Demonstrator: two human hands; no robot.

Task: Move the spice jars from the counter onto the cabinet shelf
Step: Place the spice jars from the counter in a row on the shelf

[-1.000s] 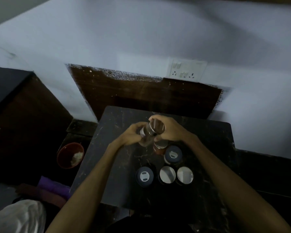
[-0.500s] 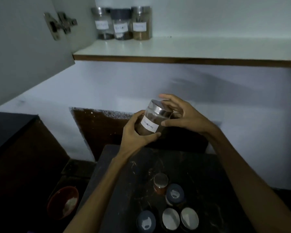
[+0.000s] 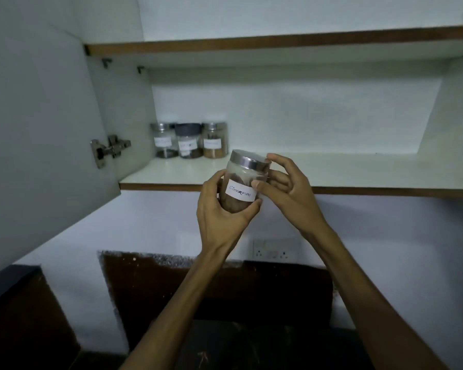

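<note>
A person's left hand [image 3: 222,209] cradles a cinnamon jar [image 3: 242,188] just below the cabinet shelf [image 3: 332,190], label outward for reading, right hand [image 3: 286,193] steadying its lid; three jars [image 3: 189,140] line the shelf's back-left corner.

Both hands raise a glass jar labelled "Cinnamon" [image 3: 242,186] before an open cabinet: the left hand [image 3: 221,209] cups its base, the right hand [image 3: 288,194] steadies its steel lid. Three labelled spice jars [image 3: 189,140] stand at the back left of the lower shelf [image 3: 332,169].
</note>
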